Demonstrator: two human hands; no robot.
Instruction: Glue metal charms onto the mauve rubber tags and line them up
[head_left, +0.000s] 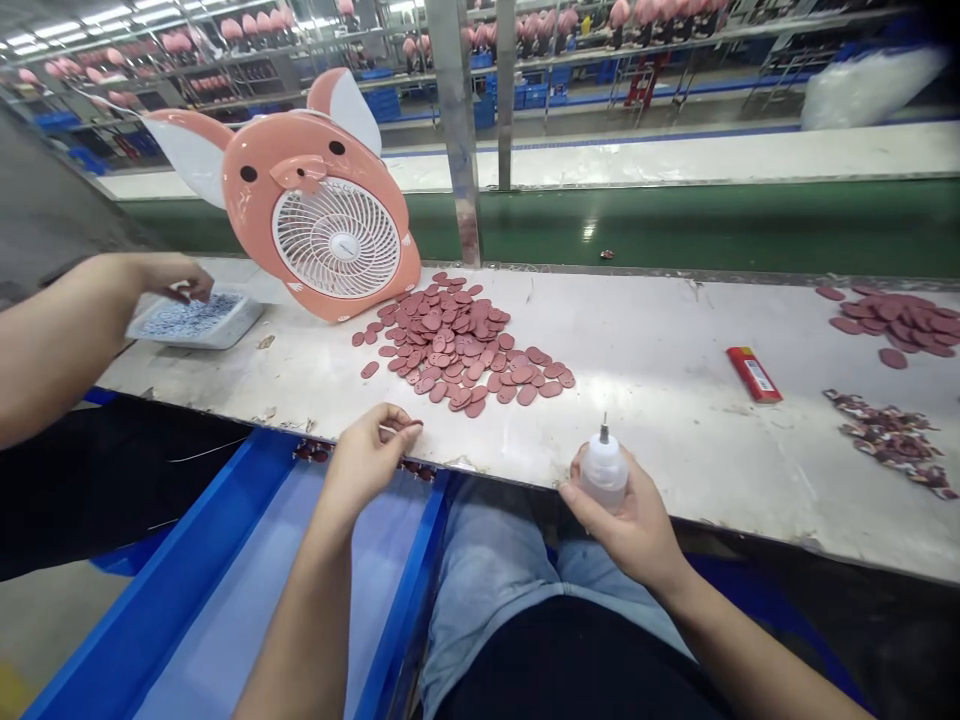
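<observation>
My left hand (pixel 373 447) is closed in a pinch over the table's front edge. Between thumb and fingertips shows the thin edge of a small dark red piece (pixel 417 424), much like the oval pieces behind it. In my right hand (pixel 636 520) is a translucent needle-tip squeeze bottle (pixel 604 474), held upright near the edge with its thin metal tip pointing up. A heap of flat dark red oval pieces (pixel 450 340), some with small holes, lies beyond my left hand.
A pink animal-shaped fan (pixel 319 200) stands behind the heap. At left, another person's hand (pixel 176 277) reaches over a white tray (pixel 240 325) of small bits. A red-and-yellow box (pixel 754 375), more ovals (pixel 900 322) and small assembled pieces (pixel 892 435) lie right. A blue bin (pixel 225 520) sits below.
</observation>
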